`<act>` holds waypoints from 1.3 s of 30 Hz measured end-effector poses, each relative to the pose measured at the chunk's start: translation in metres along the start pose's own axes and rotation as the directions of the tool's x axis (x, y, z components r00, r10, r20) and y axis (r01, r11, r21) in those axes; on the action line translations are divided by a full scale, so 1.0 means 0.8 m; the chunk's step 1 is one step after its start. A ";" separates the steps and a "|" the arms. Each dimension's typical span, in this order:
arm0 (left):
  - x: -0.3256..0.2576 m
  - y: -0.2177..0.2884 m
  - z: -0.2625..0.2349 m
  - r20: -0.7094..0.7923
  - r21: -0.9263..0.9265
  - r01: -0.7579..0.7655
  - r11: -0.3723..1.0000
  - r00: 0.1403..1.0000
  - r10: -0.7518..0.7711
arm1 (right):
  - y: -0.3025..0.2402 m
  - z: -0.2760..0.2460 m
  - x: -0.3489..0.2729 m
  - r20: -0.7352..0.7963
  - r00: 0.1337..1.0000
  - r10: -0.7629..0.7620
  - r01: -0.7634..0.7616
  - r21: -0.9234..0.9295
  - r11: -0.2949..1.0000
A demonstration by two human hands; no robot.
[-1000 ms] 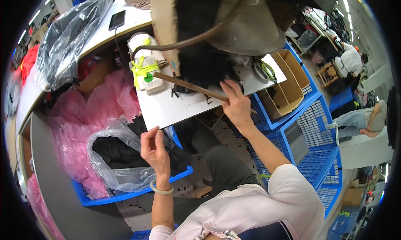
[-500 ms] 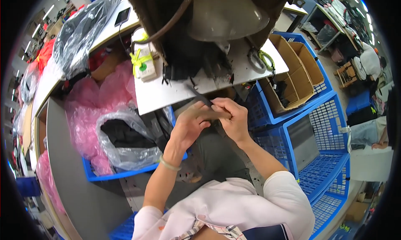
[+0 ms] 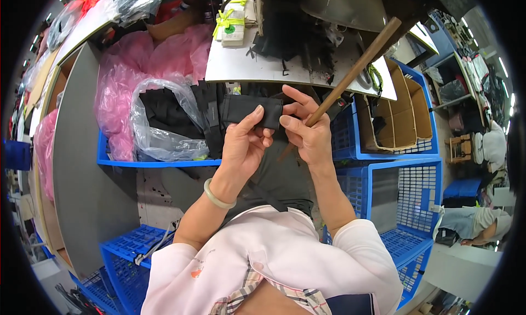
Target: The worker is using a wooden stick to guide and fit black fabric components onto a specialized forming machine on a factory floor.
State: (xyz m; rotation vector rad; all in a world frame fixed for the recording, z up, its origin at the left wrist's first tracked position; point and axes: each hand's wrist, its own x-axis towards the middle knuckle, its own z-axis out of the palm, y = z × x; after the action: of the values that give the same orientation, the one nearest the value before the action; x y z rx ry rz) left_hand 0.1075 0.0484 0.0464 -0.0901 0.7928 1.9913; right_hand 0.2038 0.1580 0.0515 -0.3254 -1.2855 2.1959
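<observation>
A flat piece of folded black fabric lies across my fingers in front of the table edge. My left hand, with a pale bangle on its wrist, pinches it, thumb on top and fingers curled beneath. A long wooden stick slants through my right hand, held at the base of the thumb, its upper end rising over the table's right side. My right thumb and fingertips are at the right end of the fabric, the index finger stretched out; whether they grip it is unclear.
On the white table are black scraps, a lamp shade and a tied white bundle. To the left, a blue crate holds pink plastic and a clear bag of black cloth. Blue crates with cardboard dividers stand right.
The stick, earlier low between both hands, now slants upward in my right hand. The dark fabric now lies flat and broad under my left thumb. My view has shifted, showing more of my shirt.
</observation>
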 end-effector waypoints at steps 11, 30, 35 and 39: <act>-0.017 -0.005 -0.012 0.013 -0.072 0.018 0.997 1.000 -0.017 | 0.007 0.013 -0.009 0.006 0.996 -0.090 0.088 -0.286 0.954; -0.010 -0.010 -0.034 0.045 -0.195 0.068 0.979 0.997 -0.061 | 0.021 0.015 -0.001 0.129 0.925 -0.359 0.336 -0.717 0.610; -0.001 -0.009 -0.039 0.040 -0.329 0.035 0.944 0.999 -0.023 | 0.034 0.016 0.007 -0.019 0.959 -0.282 0.217 -0.589 0.779; -0.001 0.000 -0.055 -0.053 0.036 -0.205 0.978 0.977 0.207 | 0.028 0.016 0.007 0.047 0.947 -0.318 0.248 -0.737 0.629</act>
State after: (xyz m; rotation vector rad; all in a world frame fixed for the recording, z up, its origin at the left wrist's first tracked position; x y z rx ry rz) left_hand 0.0973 0.0230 0.0124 -0.0479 0.8983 2.1791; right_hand 0.1850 0.1437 0.0396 -0.4751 -1.9845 1.2839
